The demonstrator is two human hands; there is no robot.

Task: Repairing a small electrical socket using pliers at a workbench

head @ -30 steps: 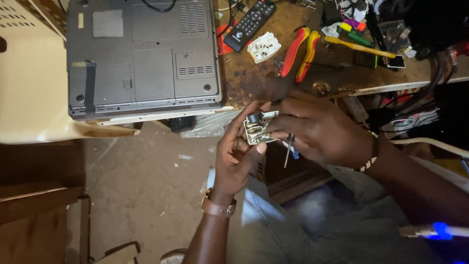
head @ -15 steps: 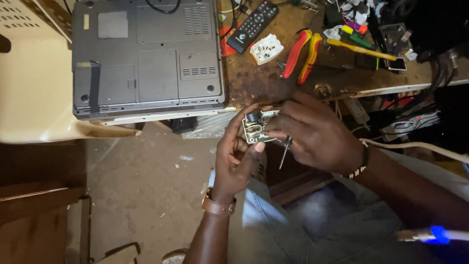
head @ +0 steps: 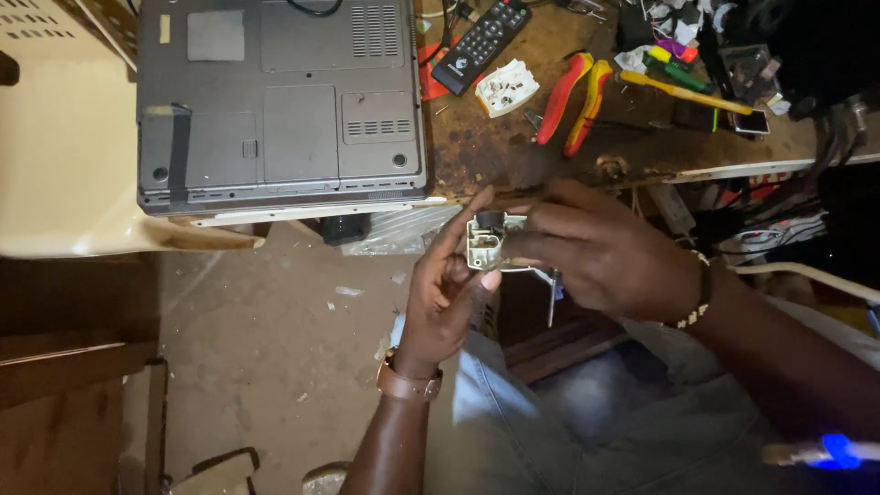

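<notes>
My left hand (head: 446, 291) pinches a small white plastic plug housing (head: 486, 244) with a dark part at its top, held above my lap. My right hand (head: 600, 252) also grips the housing from the right, fingers over its edge. A thin metal tool shaft (head: 552, 298) hangs down below my right hand, and I cannot tell how it is held. A watch sits on my left wrist and a beaded bracelet on my right.
A grey laptop (head: 280, 105) lies upside down on the worn workbench (head: 513, 151). Beside it are a black remote (head: 480, 43), a white plug half (head: 507, 88), red-and-yellow pliers (head: 575, 99) and a yellow-handled tool (head: 683, 92). A cream plastic chair (head: 64, 156) stands left.
Both hands stay on the housing with small finger shifts. The tool shaft below my right hand has swung closer to vertical. The view shifted slightly.
</notes>
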